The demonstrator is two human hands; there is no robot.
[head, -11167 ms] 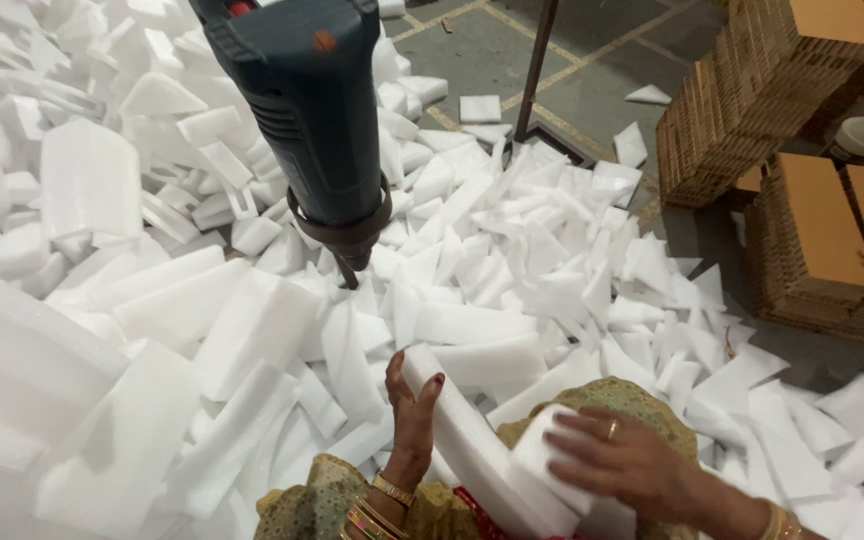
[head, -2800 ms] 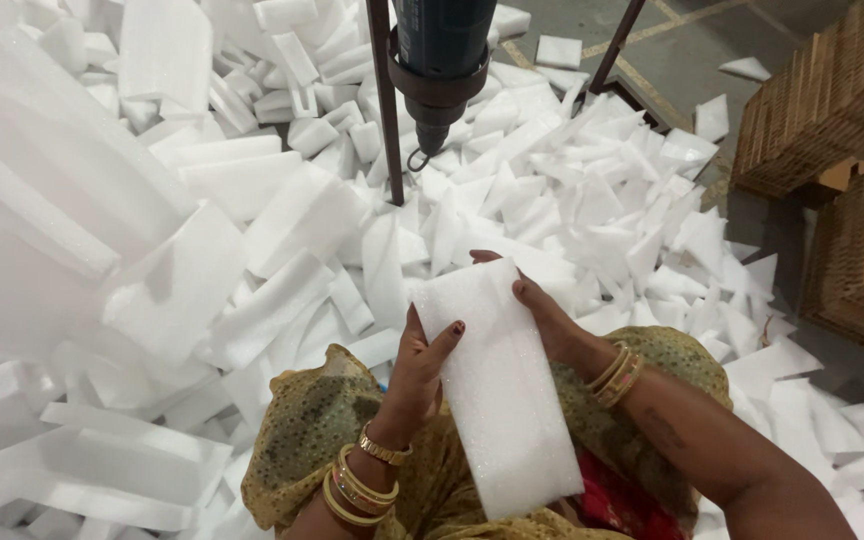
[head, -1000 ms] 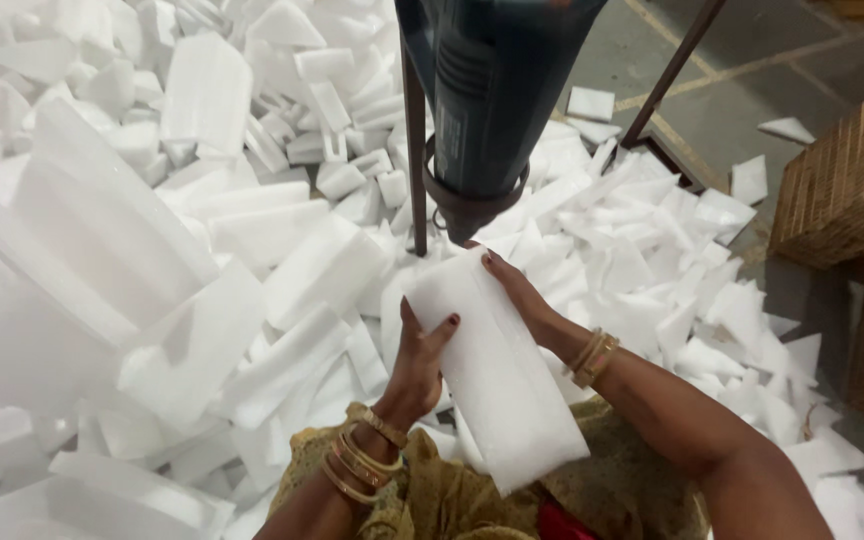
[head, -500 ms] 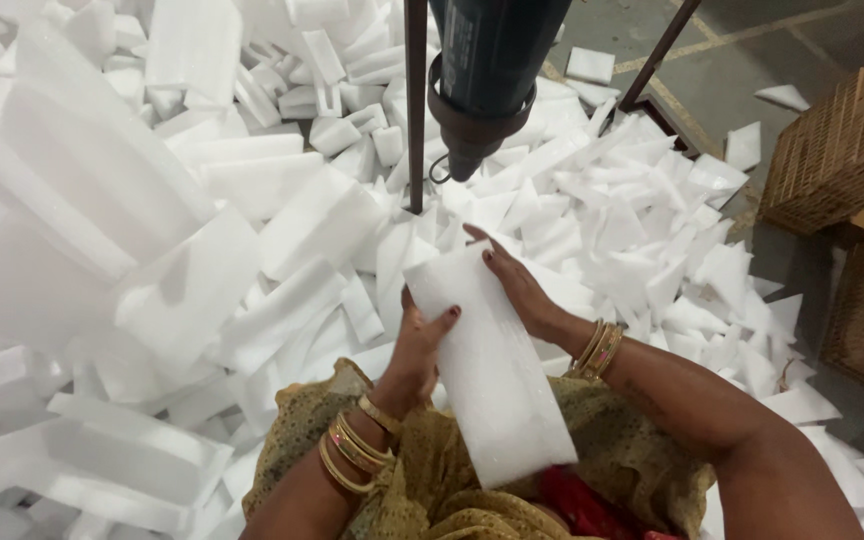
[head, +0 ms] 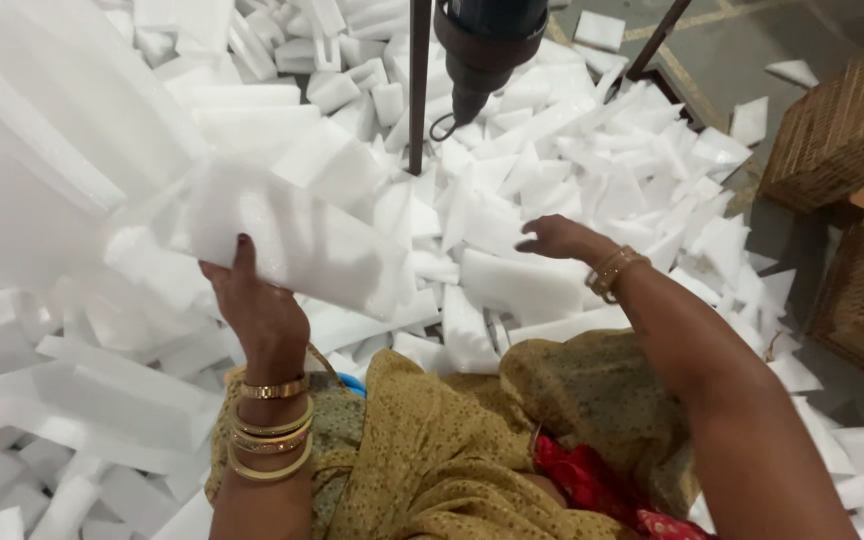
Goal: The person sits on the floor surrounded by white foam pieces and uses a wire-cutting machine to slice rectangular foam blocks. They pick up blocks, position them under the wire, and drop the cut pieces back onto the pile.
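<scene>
White foam slab (head: 292, 240) gripped by left hand (head: 262, 310), right hand (head: 557, 238) released above foam-littered grey floor (head: 752, 40), cardboard stacks (head: 842, 130) beside.

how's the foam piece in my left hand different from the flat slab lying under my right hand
The foam piece is lifted off the pile, gripped by the left hand, and motion-blurred; the flat slab lies on the heap, sharp. The right hand hovers open above the slab, not gripping it. The held piece looks larger. Both are white foam.

White foam offcuts (head: 592, 170) are lying heaped across the floor around a thin metal rod (head: 418, 90), while a dark power drill (head: 484, 50) is hanging overhead and brown corrugated cardboard stacks (head: 842, 130) are standing at right.
</scene>
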